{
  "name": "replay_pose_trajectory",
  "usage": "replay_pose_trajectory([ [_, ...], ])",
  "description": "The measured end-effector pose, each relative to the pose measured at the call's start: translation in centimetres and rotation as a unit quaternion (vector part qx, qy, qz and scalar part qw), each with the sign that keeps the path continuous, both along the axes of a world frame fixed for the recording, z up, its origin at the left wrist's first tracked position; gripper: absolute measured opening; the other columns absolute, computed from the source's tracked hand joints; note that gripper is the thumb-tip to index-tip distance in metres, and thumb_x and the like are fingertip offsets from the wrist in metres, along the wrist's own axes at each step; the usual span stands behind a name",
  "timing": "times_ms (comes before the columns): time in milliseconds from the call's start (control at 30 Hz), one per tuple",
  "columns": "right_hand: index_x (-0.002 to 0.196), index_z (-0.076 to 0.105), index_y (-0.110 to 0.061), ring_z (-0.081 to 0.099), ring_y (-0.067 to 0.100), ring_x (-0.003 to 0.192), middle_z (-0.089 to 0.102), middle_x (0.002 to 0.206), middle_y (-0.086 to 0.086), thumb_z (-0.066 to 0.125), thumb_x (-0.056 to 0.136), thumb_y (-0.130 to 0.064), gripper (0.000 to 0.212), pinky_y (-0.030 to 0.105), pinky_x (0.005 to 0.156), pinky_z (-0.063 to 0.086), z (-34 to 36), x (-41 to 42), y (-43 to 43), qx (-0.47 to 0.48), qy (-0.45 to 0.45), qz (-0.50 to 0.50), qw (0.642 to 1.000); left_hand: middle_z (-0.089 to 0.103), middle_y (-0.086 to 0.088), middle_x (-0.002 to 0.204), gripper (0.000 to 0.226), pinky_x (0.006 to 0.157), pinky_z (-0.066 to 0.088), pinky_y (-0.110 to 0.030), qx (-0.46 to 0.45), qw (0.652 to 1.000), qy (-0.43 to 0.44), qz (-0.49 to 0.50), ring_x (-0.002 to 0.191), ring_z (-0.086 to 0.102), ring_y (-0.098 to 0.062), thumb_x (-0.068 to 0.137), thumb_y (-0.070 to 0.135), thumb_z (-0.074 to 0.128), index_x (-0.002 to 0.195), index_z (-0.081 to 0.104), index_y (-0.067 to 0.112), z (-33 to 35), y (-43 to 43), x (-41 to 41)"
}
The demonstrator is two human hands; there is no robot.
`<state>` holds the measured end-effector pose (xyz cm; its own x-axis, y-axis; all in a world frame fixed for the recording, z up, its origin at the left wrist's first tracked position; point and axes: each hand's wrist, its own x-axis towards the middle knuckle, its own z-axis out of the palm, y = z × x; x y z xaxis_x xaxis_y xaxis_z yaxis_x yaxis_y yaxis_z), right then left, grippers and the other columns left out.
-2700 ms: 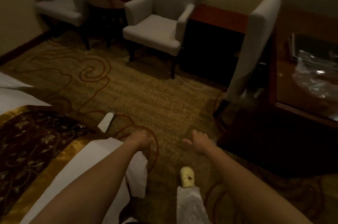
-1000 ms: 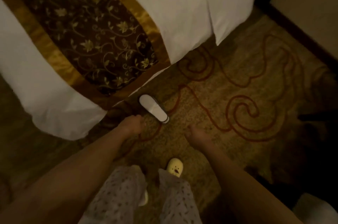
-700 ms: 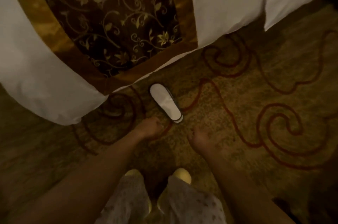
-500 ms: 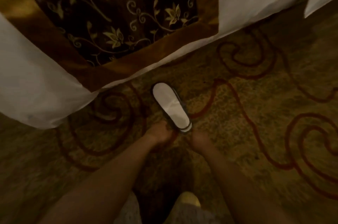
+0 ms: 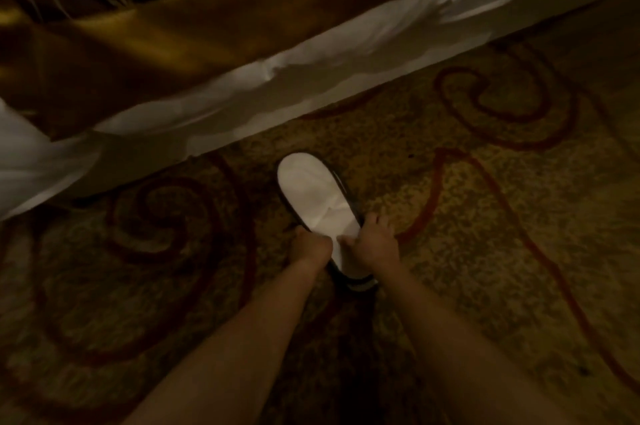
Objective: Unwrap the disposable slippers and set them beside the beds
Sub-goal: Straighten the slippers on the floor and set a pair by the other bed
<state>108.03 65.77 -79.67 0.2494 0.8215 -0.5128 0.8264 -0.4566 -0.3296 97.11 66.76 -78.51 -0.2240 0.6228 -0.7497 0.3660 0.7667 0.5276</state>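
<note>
Both hands have closed in on the slipper since half a second back, when they were only just reaching its heel; the view has also dropped much nearer the floor, so the bed now fills the top of the scene and the person's legs and yellow footwear are out of sight. Largest is the carpet [image 5: 485, 251], a mottled gold-brown with dark red swirls, running under everything in the lower part. Above it the bed [image 5: 346, 60] crosses on a slant from lower left to upper right, its white sheet hanging to the floor, with a gold and dark patterned runner [image 5: 173, 36] draped over it at the upper left. Two bare forearms come up from the bottom edge and converge at the middle. Between them lies the slipper [image 5: 311, 192], white on top with a dark rim, flat on the carpet just beside the hanging sheet but apart from it, its rounded end pointing toward the bed and its other end toward the person. It sits where it sat before, at the same slight angle. At its near half the left hand [image 5: 310, 246] is curled at the left edge, fingers tucked in against the white fabric, and the right hand [image 5: 372, 241] is on the right edge with fingers bent over the rim. Each hand touches the slipper, and a strip of white shows between them. Whether either actually pinches the fabric or only rests on it, I cannot tell in this dim, blurred light.
</note>
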Motion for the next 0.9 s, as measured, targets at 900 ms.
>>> replay_pose_trajectory([
  [900,0.128,0.043,-0.003,0.041,0.035,0.120,0.046,0.131,0.022,0.050,0.091,-0.025,0.044,0.041,0.100,0.034,0.1,2.2,0.9,0.114,-0.164,-0.040,0.979,0.051,-0.016,0.131,0.039,0.092,0.048,-0.043,0.040,0.971,-0.176,0.157,0.118,0.053,-0.032,0.099,0.012,0.042,0.137,0.037,0.009,-0.3,-1.2,-7.1],
])
